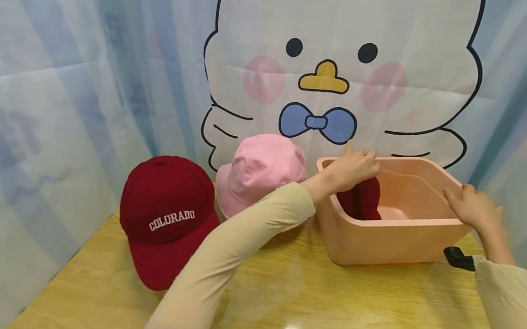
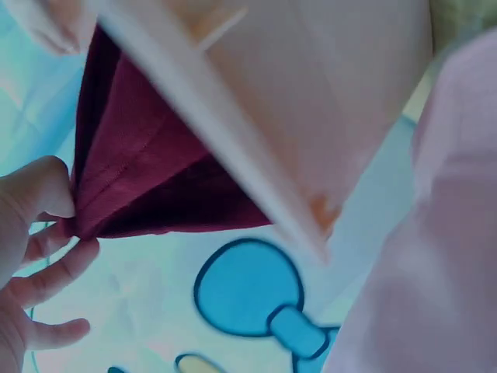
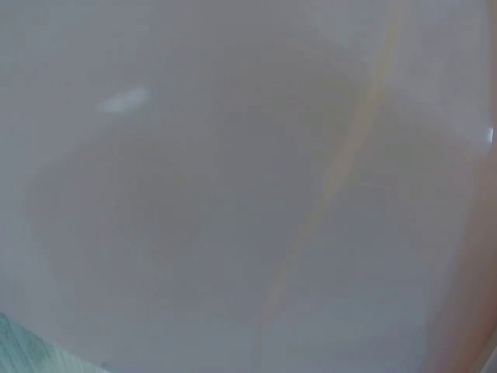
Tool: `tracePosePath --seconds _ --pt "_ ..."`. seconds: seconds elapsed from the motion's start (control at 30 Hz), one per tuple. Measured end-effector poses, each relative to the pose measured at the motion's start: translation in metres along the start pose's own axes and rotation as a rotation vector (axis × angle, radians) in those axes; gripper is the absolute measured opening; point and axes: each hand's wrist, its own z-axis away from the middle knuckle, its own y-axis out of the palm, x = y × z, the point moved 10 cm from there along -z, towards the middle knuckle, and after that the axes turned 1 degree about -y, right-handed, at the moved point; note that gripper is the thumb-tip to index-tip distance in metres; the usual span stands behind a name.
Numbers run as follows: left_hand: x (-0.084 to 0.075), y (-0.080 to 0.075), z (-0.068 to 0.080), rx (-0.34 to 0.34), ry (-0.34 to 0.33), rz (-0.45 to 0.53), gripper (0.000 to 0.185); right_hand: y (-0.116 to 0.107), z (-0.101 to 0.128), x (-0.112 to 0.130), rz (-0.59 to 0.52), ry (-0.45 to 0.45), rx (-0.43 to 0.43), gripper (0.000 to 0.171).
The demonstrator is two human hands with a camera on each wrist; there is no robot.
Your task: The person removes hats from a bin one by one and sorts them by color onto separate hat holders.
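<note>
A pink plastic tub (image 1: 391, 242) stands on the wooden table at the right. My left hand (image 1: 354, 168) reaches over its left rim and pinches a dark red cloth item (image 1: 361, 199) that hangs down inside the tub. The left wrist view shows my thumb and fingers (image 2: 46, 233) holding the edge of that dark red cloth (image 2: 147, 179) beside the tub rim (image 2: 225, 148). My right hand (image 1: 472, 204) rests with curled fingers on the tub's right rim. The right wrist view shows only a blurred pink surface (image 3: 248, 186).
A dark red cap (image 1: 165, 216) lettered COLORADO lies at the left of the table. A pink bucket hat (image 1: 260, 172) sits behind it, next to the tub. A curtain with a cartoon duck (image 1: 334, 72) hangs close behind. The wooden table (image 1: 318, 306) stretches toward me.
</note>
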Motion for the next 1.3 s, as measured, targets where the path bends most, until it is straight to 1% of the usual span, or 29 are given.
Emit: tracePosePath --seconds 0.07,0.2,0.27,0.43,0.6,0.73,0.87,0.97,1.03,1.13,1.3 --pt "0.006 -0.010 0.003 -0.025 0.012 -0.023 0.033 0.000 -0.001 0.000 0.005 -0.001 -0.003 0.086" --pt "0.024 -0.033 0.009 -0.070 0.004 -0.031 0.031 0.001 -0.002 0.000 0.008 -0.006 -0.002 0.085" --pt "0.035 -0.045 0.013 -0.087 -0.007 0.003 0.031 0.001 -0.002 0.000 0.006 -0.009 -0.001 0.085" --pt "0.063 -0.076 0.025 -0.138 -0.015 0.047 0.031 0.000 -0.004 0.000 0.003 -0.016 0.006 0.085" --pt "0.088 -0.098 0.045 -0.172 -0.002 0.102 0.021 0.000 -0.005 -0.002 0.002 -0.015 0.017 0.086" --pt "0.108 -0.109 0.065 -0.205 -0.003 0.144 0.017 0.000 -0.007 -0.007 0.019 0.014 0.005 0.088" --pt "0.124 -0.120 0.087 -0.269 0.004 0.182 0.022 0.001 -0.009 -0.012 0.038 0.062 -0.009 0.091" --pt "0.133 -0.128 0.107 -0.310 0.014 0.169 0.025 0.002 -0.009 -0.013 0.029 0.067 -0.010 0.090" --pt "0.141 -0.131 0.120 -0.321 0.008 0.149 0.024 0.002 -0.010 -0.014 0.022 0.069 -0.012 0.089" --pt "0.154 -0.133 0.139 -0.333 -0.007 0.146 0.023 0.000 -0.008 -0.017 0.014 0.083 -0.016 0.089" --pt "0.171 -0.130 0.171 -0.357 -0.022 0.177 0.019 -0.002 -0.006 -0.020 0.012 0.089 -0.027 0.088"
